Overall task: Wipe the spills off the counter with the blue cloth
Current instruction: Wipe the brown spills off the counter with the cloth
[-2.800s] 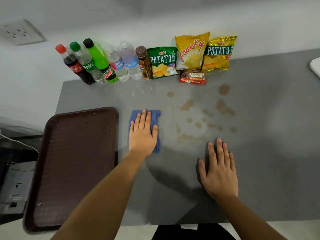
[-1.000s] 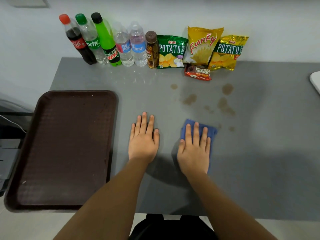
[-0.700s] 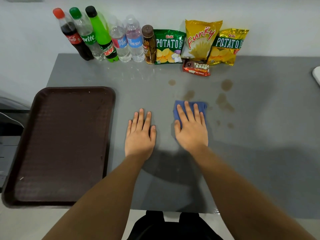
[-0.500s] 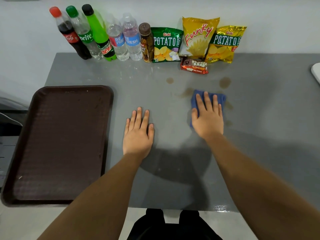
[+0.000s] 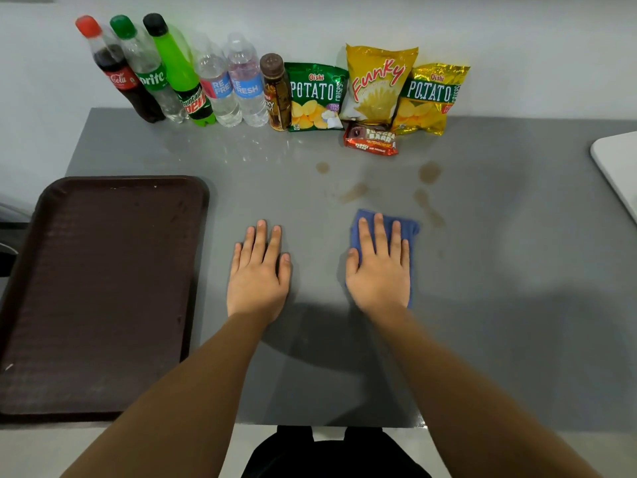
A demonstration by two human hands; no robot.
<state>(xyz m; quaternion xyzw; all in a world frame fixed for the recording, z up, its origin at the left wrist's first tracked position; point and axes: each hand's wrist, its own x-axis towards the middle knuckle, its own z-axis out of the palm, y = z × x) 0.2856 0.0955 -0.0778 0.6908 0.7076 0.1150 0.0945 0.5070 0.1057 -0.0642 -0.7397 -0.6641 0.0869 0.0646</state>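
Note:
The folded blue cloth (image 5: 410,229) lies flat on the grey counter (image 5: 499,288), pressed down by my right hand (image 5: 379,267) with the fingers spread over it. Brown spills sit just beyond the cloth: a round spot (image 5: 323,168), a smear (image 5: 353,192), a larger blot (image 5: 430,173) and a streak (image 5: 427,207) to the cloth's upper right. My left hand (image 5: 260,270) rests palm down on the bare counter, left of the cloth, holding nothing.
A dark brown tray (image 5: 100,291) fills the counter's left side. Several drink bottles (image 5: 179,77), three crisp bags (image 5: 379,88) and a fudge bar (image 5: 371,143) line the back wall. A white object (image 5: 618,167) pokes in at the right edge.
The cloth passed from my left hand to my right, which rubbed it over the spills. In the last half second it slid back toward me. Several lower stains are gone.

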